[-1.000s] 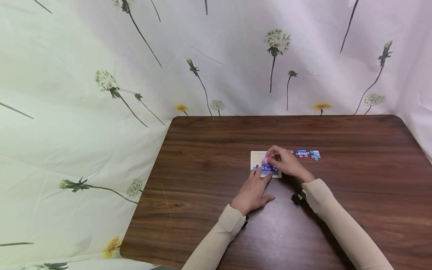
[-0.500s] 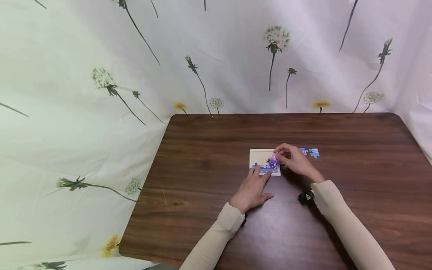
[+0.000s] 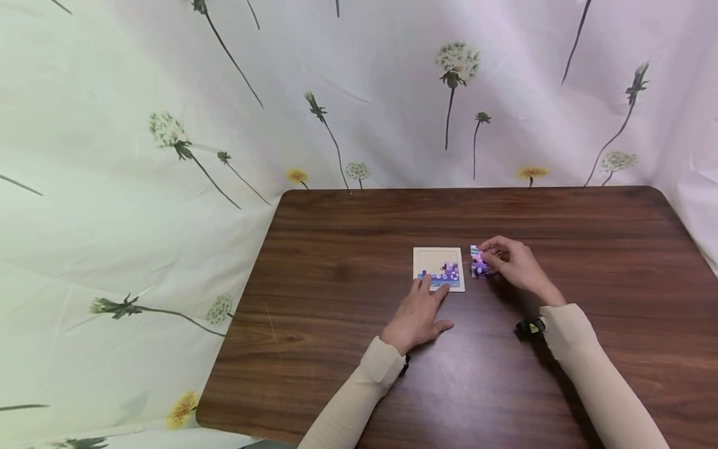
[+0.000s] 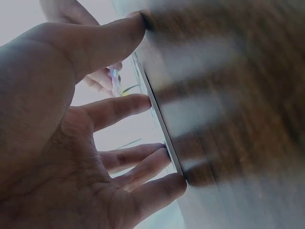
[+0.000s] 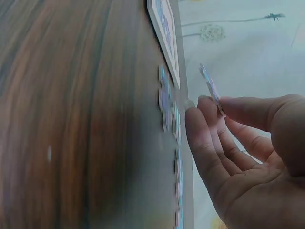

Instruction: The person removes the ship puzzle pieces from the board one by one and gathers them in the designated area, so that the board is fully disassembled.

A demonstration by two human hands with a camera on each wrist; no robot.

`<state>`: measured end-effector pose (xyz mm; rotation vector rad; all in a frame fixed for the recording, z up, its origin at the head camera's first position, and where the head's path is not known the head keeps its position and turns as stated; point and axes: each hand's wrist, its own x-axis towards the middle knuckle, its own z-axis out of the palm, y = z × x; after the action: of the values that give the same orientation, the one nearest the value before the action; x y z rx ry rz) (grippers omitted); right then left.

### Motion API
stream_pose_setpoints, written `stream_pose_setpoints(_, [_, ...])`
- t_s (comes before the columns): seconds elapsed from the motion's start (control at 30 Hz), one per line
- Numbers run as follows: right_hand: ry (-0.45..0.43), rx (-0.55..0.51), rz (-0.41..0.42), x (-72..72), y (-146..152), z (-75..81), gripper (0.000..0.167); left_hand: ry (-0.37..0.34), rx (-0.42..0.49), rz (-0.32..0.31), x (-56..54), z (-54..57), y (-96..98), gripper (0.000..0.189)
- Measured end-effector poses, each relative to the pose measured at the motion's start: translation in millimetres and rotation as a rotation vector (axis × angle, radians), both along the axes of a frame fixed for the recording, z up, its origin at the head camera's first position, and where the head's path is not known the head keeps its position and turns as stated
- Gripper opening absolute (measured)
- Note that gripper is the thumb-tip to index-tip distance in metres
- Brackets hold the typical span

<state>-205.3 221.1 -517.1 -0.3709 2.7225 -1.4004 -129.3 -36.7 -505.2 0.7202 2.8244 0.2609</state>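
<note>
A white-framed puzzle board (image 3: 437, 257) lies on the table, its bottom row and right side filled with purple and blue pieces. My left hand (image 3: 416, 318) rests at its near edge, fingers stretched out. In the left wrist view the fingertips (image 4: 143, 101) touch the board's edge. To the right of the board, my right hand (image 3: 518, 268) pinches a jigsaw piece (image 5: 211, 87) between thumb and fingers, raised above the table. Loose jigsaw pieces (image 5: 164, 100) lie under and beside that hand; in the head view the hand hides some of them.
The brown wooden table (image 3: 336, 362) has rounded corners and carries the board and pieces near its middle. A white cloth (image 3: 381, 93) printed with dandelions hangs behind and to the left of it.
My right hand has moved right, from over the board to beside it, carrying the jigsaw piece. More of the board now shows. The left hand has stayed at the board's edge.
</note>
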Motion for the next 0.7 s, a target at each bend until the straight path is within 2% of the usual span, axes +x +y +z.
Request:
stream_pose_setpoints(0.27, [-0.076,-0.044,-0.02,5.5,17,1.6,0.022,-0.011,0.004,0.001,0.0,-0.2,0.3,0.075])
stream_pose_setpoints(0.7, [-0.059,0.003,-0.014,9.9,36,-0.9,0.019,0.003,0.017,-0.009,0.0,-1.2,-0.4,0.074])
